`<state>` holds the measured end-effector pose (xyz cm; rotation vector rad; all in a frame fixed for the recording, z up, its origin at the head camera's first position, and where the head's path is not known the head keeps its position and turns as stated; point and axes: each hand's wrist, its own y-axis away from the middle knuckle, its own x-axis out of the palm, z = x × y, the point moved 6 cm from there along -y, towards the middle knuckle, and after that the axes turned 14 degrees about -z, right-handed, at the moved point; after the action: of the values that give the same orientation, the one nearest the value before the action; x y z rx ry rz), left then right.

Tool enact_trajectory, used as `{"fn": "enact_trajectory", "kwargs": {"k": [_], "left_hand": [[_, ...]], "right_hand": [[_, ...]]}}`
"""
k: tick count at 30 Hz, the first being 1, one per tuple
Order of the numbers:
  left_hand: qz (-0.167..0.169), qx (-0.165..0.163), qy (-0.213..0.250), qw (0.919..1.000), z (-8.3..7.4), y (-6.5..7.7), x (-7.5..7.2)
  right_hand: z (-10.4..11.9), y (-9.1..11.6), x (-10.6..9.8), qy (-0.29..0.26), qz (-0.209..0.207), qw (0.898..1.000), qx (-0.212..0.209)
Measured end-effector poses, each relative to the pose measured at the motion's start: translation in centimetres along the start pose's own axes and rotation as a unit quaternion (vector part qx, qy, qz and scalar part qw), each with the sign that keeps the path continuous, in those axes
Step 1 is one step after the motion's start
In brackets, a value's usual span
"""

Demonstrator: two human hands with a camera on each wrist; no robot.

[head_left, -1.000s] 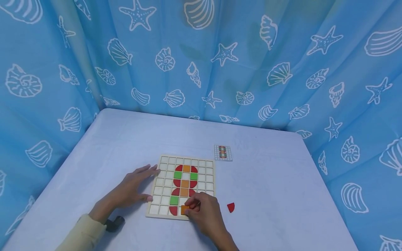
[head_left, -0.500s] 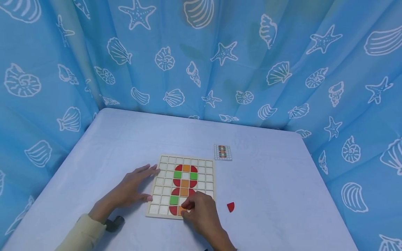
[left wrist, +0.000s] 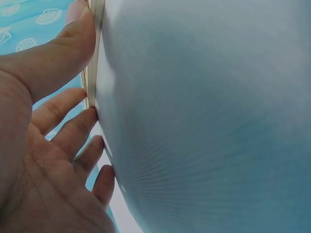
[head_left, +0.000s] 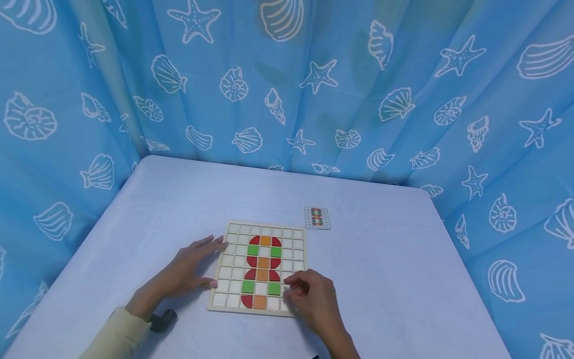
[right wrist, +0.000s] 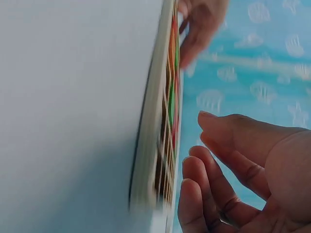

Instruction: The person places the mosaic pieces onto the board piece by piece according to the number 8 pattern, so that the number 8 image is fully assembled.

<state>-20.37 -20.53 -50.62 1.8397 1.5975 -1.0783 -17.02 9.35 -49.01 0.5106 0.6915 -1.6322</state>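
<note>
A wooden grid board [head_left: 233,300] lies on the table, bearing red quarter-circle, orange square and green square tiles in a figure-eight shape. The lowest orange tile [head_left: 259,302] lies in its cell beside a red quarter-circle tile [head_left: 247,301]. My left hand [head_left: 186,271] rests at the board's left edge, thumb and fingers spread and touching it, as the left wrist view also shows. Over the board's lower right side hovers my right hand [head_left: 314,299], fingers loosely bent; in the right wrist view thumb and fingertips are apart with nothing between them. It hides the loose red tile.
A small pattern card [head_left: 317,218] with the same coloured design lies beyond the board's upper right corner. White cloth covers the table [head_left: 390,259]. A blue curtain [head_left: 278,75] with shell and starfish prints hangs behind and along both sides.
My right hand has let go of the orange tile, now in its bottom-row cell, and moved right, uncovering the right-hand green tile. My left hand has stayed in place.
</note>
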Motion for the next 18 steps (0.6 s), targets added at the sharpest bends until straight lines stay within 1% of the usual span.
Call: {"fn": "enact_trajectory", "kwargs": {"k": [3,7,10,14,18], "left_hand": [[-0.002,0.007,0.001,1.0,0.0,0.0,0.0],[-0.005,0.014,0.006,0.9999,0.0,0.0,-0.1],[-0.004,0.015,0.003,0.9999,0.0,0.0,-0.1],[-0.002,0.013,-0.001,0.9999,-0.1,0.0,-0.1],[-0.003,0.01,0.0,1.0,-0.1,0.0,-0.1]], "right_hand": [[-1.9,-0.6,-1.8,0.013,-0.013,0.999,0.028],[-4.3,-1.0,-4.1,0.03,-0.029,0.998,0.05],[-5.7,-1.1,-5.4,0.048,-0.033,0.996,0.069],[-7.0,-1.1,-6.1,0.075,-0.016,0.993,0.089],[-7.4,-1.2,-6.0,0.086,0.001,0.992,0.089]]}}
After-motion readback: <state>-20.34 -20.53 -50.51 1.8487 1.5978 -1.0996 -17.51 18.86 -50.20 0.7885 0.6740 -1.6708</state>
